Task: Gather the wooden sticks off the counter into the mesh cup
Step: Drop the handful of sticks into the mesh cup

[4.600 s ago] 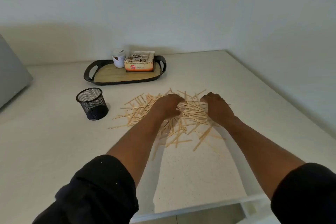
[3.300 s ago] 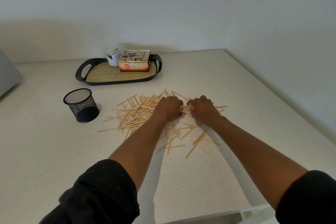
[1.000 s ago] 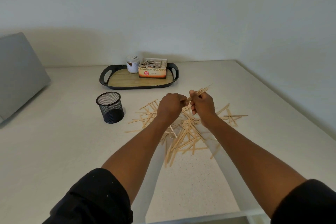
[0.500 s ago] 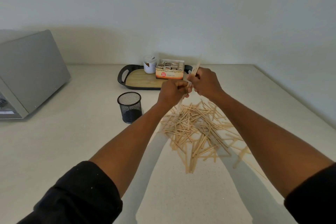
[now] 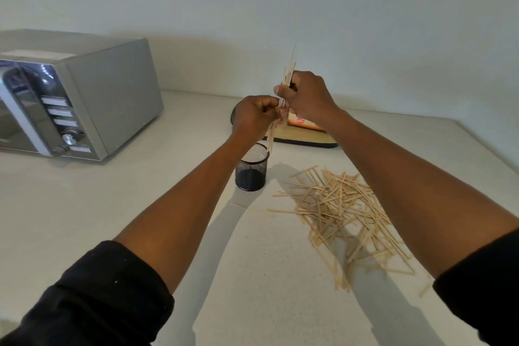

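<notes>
Over the white counter (image 5: 140, 205), both hands' grip pinches the stick bundle (image 5: 286, 84) upright, left hand (image 5: 252, 118) lower, right hand (image 5: 306, 95) higher, bottom ends just above the mesh cup (image 5: 250, 170), loose pile (image 5: 342, 216) off to its right.

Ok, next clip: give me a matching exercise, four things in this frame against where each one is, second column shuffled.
Things:
1. mesh cup
2. bundle of sticks
3. loose sticks
4. microwave

Places:
A. scattered on the counter, right of the cup
B. far left, against the wall
C. held upright between the left hand and right hand
D. standing on the counter below the hands

Pairs: 1-D, 2-C, 3-A, 4-B
</notes>
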A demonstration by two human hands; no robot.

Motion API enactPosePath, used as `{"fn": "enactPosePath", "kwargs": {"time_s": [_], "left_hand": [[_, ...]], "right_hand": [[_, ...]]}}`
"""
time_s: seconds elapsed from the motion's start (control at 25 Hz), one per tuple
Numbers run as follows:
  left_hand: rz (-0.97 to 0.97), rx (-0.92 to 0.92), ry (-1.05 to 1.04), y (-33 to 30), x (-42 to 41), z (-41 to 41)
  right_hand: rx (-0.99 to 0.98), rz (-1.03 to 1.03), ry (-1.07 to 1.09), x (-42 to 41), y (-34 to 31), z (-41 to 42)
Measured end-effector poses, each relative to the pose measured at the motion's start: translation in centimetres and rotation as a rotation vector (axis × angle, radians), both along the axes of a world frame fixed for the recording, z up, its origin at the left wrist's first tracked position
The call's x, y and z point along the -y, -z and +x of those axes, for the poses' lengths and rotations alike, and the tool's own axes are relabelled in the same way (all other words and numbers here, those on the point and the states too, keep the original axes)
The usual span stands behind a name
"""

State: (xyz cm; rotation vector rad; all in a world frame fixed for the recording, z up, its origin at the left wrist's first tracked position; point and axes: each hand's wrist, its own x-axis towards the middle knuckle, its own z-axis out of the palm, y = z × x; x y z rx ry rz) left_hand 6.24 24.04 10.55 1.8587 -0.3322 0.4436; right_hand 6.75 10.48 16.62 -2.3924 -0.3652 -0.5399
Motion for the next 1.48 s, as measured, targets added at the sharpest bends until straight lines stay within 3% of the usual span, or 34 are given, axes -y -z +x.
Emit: {"fn": "enactPosePath", "kwargs": {"time_s": [0.24, 0.44, 0.76, 1.08, 1.48], "left_hand": [[-0.027, -0.061, -0.103, 2.0, -2.6, 0.5], [0.163, -0.199, -0.197, 4.0, -2.8, 1.3], [0.497, -0.382, -0.295, 5.3, -2.2, 2.4], [0.528, -0.408, -0.372, 4.9, -2.6, 3.4], [0.395, -0.245, -0.394, 5.0, -3.0, 3.0]], "right_hand": [[-0.048, -0.024, -0.049, -3.5, 2.0, 1.4], [-0.165, -0.074, -0.042, -3.9, 5.0, 1.9], [-0.388, 0.03, -0.081, -3.7, 8.3, 2.6], [-0.413, -0.106, -0.046, -3.6, 9.8, 3.6], [-0.241, -0.008, -0.062, -3.1, 10.3, 4.1]]}}
